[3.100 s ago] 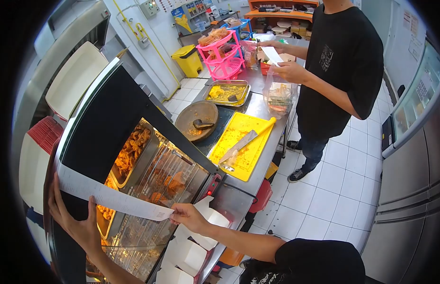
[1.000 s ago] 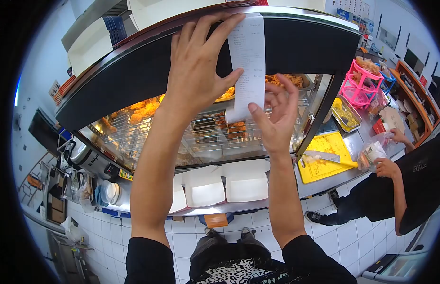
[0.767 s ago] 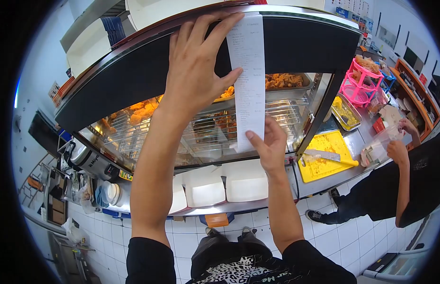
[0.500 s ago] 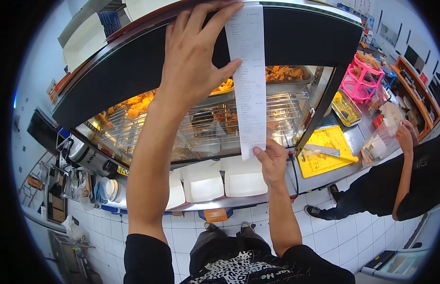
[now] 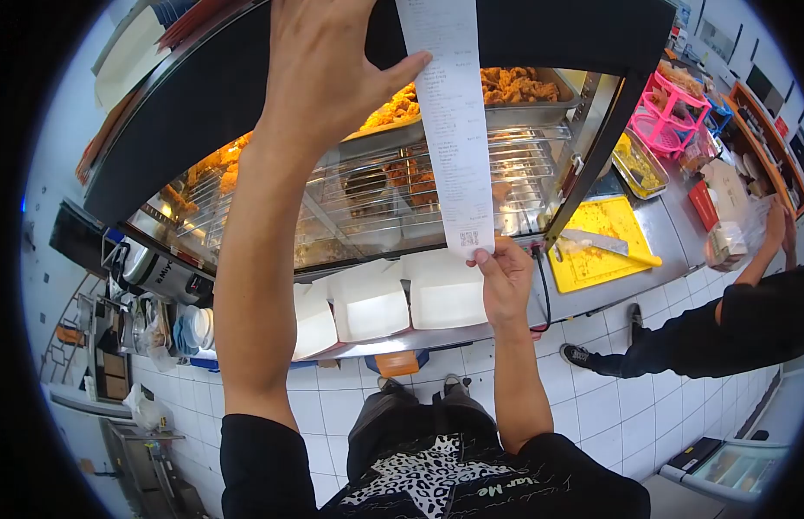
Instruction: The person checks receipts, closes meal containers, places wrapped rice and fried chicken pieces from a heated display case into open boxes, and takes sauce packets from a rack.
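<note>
A long printed receipt hangs in front of the glass food warmer, with a QR code near its lower end. My right hand pinches its bottom edge between thumb and fingers. Up against the black upper panel of the warmer is my left hand. Its thumb stretches out to the left edge of the receipt, spread from the fingers, whose tips are cut off by the top of the view. Behind the glass, fried chicken lies in metal trays, with wire racks below.
White paper boxes line the counter below the warmer. To the right are a yellow cutting board with a knife, a tray of yellow food and a pink rack. A co-worker handles a plastic bag at the far right.
The view has tilted down and closer, so the receipt's top and my left fingertips left the frame. My right hand still pinches the receipt. The co-worker's hands and bag moved right.
</note>
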Tool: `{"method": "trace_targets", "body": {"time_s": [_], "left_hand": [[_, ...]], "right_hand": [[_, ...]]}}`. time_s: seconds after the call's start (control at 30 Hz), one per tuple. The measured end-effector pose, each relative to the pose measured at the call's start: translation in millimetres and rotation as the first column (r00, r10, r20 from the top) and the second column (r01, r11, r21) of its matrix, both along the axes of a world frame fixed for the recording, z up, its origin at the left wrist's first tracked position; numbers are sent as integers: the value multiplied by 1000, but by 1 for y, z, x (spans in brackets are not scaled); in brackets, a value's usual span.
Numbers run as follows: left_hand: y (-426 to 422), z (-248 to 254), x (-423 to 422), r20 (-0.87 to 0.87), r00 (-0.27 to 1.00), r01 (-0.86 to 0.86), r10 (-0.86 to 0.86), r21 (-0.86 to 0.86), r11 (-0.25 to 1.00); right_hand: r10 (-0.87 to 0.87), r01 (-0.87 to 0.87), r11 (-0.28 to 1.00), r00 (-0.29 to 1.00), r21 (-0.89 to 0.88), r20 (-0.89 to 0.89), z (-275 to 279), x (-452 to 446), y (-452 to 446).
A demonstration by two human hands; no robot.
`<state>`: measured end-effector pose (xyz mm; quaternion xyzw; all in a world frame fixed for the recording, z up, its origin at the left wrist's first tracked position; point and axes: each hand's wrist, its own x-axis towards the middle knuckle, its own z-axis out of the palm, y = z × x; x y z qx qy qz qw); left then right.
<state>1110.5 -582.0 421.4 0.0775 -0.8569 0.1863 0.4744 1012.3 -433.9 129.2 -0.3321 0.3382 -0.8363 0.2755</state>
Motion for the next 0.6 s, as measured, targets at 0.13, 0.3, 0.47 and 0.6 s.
{"method": "trace_targets", "body": {"time_s": [0.13,0.3,0.47,0.6], "left_hand": [[-8,-4,-5,-32,999,-21,19,-60,998],[-13,-4,-5,-34,999,-7,3,-113,994],[-10,-5,-5,-37,999,-28,25,-82,996],[-10,-4,-5,-30,999,-28,26,-86,996]], "right_hand": [[-27,27,1000,1000,6,6,-3,0,-4],[-37,36,999,999,25,36,0,3,-5],[-36,36,999,999,24,33,-5,1,-8],[-22,21,999,998,29,50,-4,1,-7]]}}
